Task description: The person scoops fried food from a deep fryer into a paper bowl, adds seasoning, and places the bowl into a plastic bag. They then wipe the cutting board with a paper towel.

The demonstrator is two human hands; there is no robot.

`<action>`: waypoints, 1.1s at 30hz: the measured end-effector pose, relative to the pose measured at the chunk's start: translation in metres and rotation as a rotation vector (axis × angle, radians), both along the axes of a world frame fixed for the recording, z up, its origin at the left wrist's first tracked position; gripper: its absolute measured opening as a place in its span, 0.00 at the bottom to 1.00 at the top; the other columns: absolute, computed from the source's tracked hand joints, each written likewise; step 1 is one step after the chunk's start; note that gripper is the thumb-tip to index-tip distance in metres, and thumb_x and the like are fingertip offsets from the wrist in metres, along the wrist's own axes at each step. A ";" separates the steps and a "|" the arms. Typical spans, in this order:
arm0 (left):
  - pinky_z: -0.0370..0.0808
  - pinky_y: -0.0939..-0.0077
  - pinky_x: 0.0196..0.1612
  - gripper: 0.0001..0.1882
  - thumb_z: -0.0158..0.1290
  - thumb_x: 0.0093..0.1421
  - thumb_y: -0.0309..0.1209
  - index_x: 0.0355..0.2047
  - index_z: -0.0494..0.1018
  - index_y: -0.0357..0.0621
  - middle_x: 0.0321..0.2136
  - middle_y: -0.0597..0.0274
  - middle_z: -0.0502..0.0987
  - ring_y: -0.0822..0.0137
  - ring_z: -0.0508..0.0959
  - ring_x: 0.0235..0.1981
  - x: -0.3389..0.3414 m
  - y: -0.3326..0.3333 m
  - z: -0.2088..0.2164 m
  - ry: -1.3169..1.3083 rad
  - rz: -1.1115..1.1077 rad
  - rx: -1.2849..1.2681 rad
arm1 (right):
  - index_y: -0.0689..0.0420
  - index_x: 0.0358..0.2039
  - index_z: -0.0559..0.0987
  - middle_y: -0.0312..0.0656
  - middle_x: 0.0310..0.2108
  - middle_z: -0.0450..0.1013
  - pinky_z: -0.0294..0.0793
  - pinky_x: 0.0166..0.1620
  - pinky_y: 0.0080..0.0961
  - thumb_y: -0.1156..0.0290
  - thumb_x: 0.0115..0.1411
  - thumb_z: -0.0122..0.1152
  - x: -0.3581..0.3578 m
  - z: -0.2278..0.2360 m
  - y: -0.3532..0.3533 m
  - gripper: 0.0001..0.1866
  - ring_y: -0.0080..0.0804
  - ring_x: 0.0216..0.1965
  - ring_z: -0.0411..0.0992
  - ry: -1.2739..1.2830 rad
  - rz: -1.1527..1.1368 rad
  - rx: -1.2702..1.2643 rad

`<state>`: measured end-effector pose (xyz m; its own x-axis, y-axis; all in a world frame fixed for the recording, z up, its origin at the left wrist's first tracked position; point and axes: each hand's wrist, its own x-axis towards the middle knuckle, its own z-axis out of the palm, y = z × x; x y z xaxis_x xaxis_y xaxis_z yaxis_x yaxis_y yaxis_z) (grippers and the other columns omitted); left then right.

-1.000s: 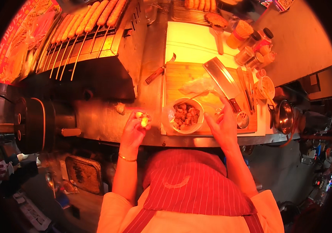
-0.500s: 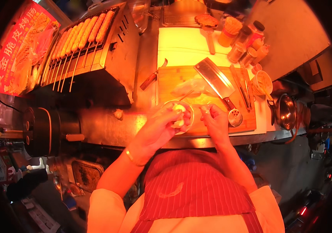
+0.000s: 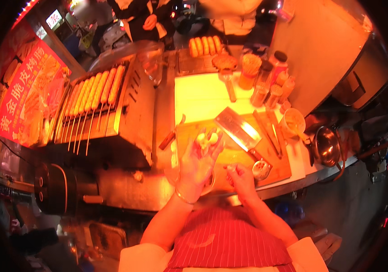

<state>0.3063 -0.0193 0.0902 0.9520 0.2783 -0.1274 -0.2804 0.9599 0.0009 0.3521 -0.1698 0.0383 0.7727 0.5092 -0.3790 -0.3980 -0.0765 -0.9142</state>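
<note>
My left hand (image 3: 195, 165) is raised palm up over the near left of the wooden cutting board (image 3: 230, 185). In its curled fingers rest a few pale, rounded pieces (image 3: 206, 138) that look like garlic cloves. Beneath that hand a bowl (image 3: 211, 182) is mostly hidden. My right hand (image 3: 242, 180) is closed in a pinch at the board's near edge, apart from the left; what sits at its fingertips is too small to name. A cleaver (image 3: 237, 129) lies on the board beyond my right hand, close to a shaker with a perforated top (image 3: 261, 170).
Skewered sausages (image 3: 92, 93) lie on a grill (image 3: 135, 118) at the left. A small knife (image 3: 169, 138) rests left of the board. Spice bottles (image 3: 273, 86) and a white tub (image 3: 292, 121) stand at the right. People (image 3: 149, 21) are beyond the counter.
The view has tipped up, showing more sausages and people at the far side. My left hand has lifted from over the bowl and turned palm up with the pale pieces. My right hand remains pinched.
</note>
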 end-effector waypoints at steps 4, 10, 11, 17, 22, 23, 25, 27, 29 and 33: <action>0.70 0.64 0.51 0.15 0.44 0.65 0.33 0.46 0.68 0.36 0.42 0.51 0.74 0.57 0.74 0.46 0.003 -0.003 0.005 -0.002 0.003 0.009 | 0.58 0.34 0.77 0.28 0.19 0.66 0.58 0.21 0.13 0.63 0.63 0.56 0.003 0.000 -0.001 0.11 0.13 0.19 0.59 -0.064 0.040 -0.049; 0.68 0.62 0.54 0.16 0.42 0.66 0.35 0.46 0.68 0.35 0.44 0.50 0.73 0.55 0.72 0.48 0.000 -0.001 -0.011 0.050 -0.006 -0.005 | 0.59 0.34 0.78 0.30 0.20 0.67 0.58 0.21 0.12 0.64 0.62 0.56 0.000 -0.009 0.004 0.11 0.14 0.18 0.60 -0.041 0.034 0.019; 0.68 0.61 0.54 0.16 0.41 0.67 0.35 0.47 0.68 0.35 0.44 0.50 0.73 0.55 0.72 0.49 -0.001 -0.002 -0.011 0.054 -0.010 -0.001 | 0.59 0.33 0.78 0.31 0.20 0.67 0.58 0.21 0.12 0.65 0.62 0.56 0.001 -0.006 0.003 0.10 0.14 0.18 0.60 -0.037 0.031 0.013; 0.66 0.58 0.58 0.17 0.40 0.68 0.36 0.47 0.68 0.35 0.46 0.49 0.73 0.52 0.71 0.51 -0.022 -0.005 -0.023 0.113 -0.012 0.024 | 0.58 0.25 0.75 0.29 0.18 0.68 0.62 0.23 0.17 0.62 0.60 0.58 0.002 -0.036 0.009 0.13 0.15 0.21 0.64 -0.071 -0.019 -0.093; 0.66 0.58 0.59 0.18 0.39 0.68 0.37 0.46 0.69 0.35 0.47 0.49 0.73 0.52 0.71 0.52 -0.079 -0.032 -0.053 0.350 -0.056 0.032 | 0.54 0.24 0.73 0.28 0.17 0.64 0.53 0.19 0.14 0.63 0.62 0.56 0.003 -0.001 0.010 0.12 0.13 0.17 0.58 -0.002 0.002 -0.040; 0.66 0.59 0.58 0.18 0.39 0.68 0.38 0.46 0.69 0.35 0.46 0.51 0.73 0.53 0.71 0.51 -0.081 -0.036 -0.047 0.387 -0.085 0.065 | 0.55 0.25 0.73 0.29 0.18 0.66 0.54 0.19 0.14 0.65 0.61 0.57 0.002 -0.004 0.006 0.10 0.13 0.16 0.59 -0.021 -0.032 -0.009; 0.68 0.62 0.55 0.17 0.40 0.68 0.38 0.44 0.69 0.37 0.44 0.54 0.74 0.56 0.72 0.50 -0.064 -0.025 -0.045 0.410 -0.125 0.164 | 0.56 0.26 0.73 0.30 0.19 0.67 0.55 0.19 0.12 0.67 0.61 0.58 -0.002 0.009 0.007 0.09 0.13 0.16 0.59 -0.020 -0.048 0.051; 0.69 0.63 0.55 0.18 0.41 0.68 0.39 0.45 0.69 0.36 0.43 0.55 0.74 0.55 0.73 0.49 -0.056 -0.022 -0.047 0.456 -0.141 0.236 | 0.55 0.27 0.73 0.30 0.19 0.67 0.56 0.20 0.11 0.68 0.61 0.58 -0.005 0.009 0.010 0.08 0.13 0.17 0.59 -0.002 -0.070 0.034; 0.69 0.62 0.56 0.21 0.43 0.67 0.41 0.47 0.68 0.34 0.43 0.54 0.74 0.51 0.72 0.50 -0.050 -0.024 -0.046 0.527 -0.137 0.285 | 0.55 0.27 0.73 0.30 0.20 0.67 0.57 0.21 0.11 0.68 0.61 0.58 -0.004 0.009 0.011 0.07 0.13 0.17 0.60 0.002 -0.083 0.037; 0.70 0.65 0.53 0.19 0.43 0.67 0.40 0.47 0.68 0.36 0.44 0.55 0.73 0.57 0.73 0.48 -0.047 -0.027 -0.058 0.503 -0.132 0.311 | 0.54 0.28 0.73 0.30 0.20 0.68 0.58 0.22 0.10 0.68 0.61 0.58 -0.005 0.013 0.013 0.07 0.12 0.19 0.61 0.003 -0.084 0.074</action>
<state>0.2597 -0.0459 0.0318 0.8252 0.2586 -0.5023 -0.0515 0.9198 0.3889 0.3475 -0.1568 0.0513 0.8127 0.4691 -0.3456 -0.4032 0.0247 -0.9148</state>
